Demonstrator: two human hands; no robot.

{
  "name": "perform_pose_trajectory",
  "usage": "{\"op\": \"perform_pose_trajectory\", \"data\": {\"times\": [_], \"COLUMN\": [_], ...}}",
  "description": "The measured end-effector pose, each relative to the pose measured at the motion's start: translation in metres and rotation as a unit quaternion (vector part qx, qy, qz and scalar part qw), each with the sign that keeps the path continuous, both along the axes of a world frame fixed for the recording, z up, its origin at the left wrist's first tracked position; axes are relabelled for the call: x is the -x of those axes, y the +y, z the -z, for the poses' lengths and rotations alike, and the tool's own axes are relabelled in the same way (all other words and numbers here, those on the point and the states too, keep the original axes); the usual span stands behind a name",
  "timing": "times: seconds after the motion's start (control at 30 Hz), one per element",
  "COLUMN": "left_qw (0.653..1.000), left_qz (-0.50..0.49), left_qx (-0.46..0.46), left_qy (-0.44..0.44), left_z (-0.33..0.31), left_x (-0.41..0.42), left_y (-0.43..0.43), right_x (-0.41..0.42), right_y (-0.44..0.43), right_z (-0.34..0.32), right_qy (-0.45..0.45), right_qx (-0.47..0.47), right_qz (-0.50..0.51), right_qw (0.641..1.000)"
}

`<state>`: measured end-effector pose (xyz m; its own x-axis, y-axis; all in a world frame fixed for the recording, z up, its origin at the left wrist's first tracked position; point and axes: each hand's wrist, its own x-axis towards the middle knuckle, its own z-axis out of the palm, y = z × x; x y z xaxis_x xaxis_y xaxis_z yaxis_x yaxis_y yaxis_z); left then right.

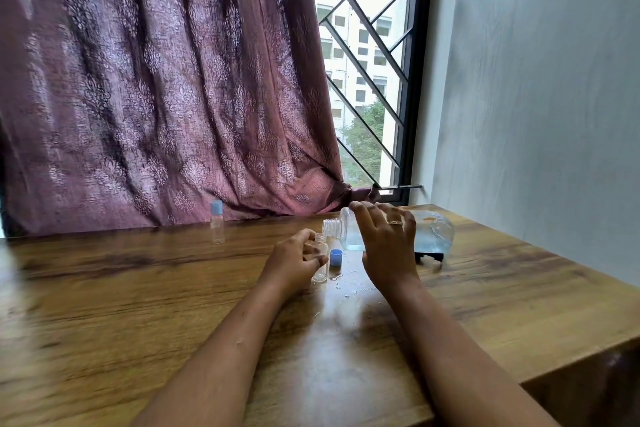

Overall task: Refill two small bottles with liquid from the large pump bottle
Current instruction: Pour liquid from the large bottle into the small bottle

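- Right hand [388, 246] wraps the large pump bottle [429, 232] around its middle, holding it tipped on its side, pump removed, threaded neck aimed left.
- Left hand [294, 260] pinches the open small bottle [320, 262], which stands upright on the table [138, 305], its mouth just under the big neck.
- Risk, as I read it: the wide neck dwarfs that tiny mouth, so a quick tilt could flood over the rim; droplets already dot the wood nearby.
- The blue cap [336, 257] sits just beside the pour and could get splashed or knocked.
- The big bottle is clear, with pale blue liquid pooled low; the small one looks nearly empty.
- The second small bottle [217, 224] stands capped, well apart to the left near the curtain [156, 80].
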<state>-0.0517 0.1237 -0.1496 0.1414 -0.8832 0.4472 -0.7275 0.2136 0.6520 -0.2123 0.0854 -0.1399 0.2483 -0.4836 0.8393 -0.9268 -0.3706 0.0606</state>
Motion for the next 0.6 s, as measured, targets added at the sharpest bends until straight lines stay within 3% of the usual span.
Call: {"op": "perform_pose_trajectory", "data": {"times": [0.6], "left_qw": [1.0], "left_qz": [0.0], "left_qx": [0.004], "left_qy": [0.001], "left_z": [-0.0009], "left_x": [0.001], "left_y": [0.0019], "right_x": [-0.0007], "right_y": [0.0028], "right_z": [-0.0028], "right_qy": [0.006], "right_qx": [0.012], "right_qz": [0.017], "right_qw": [1.0]}}
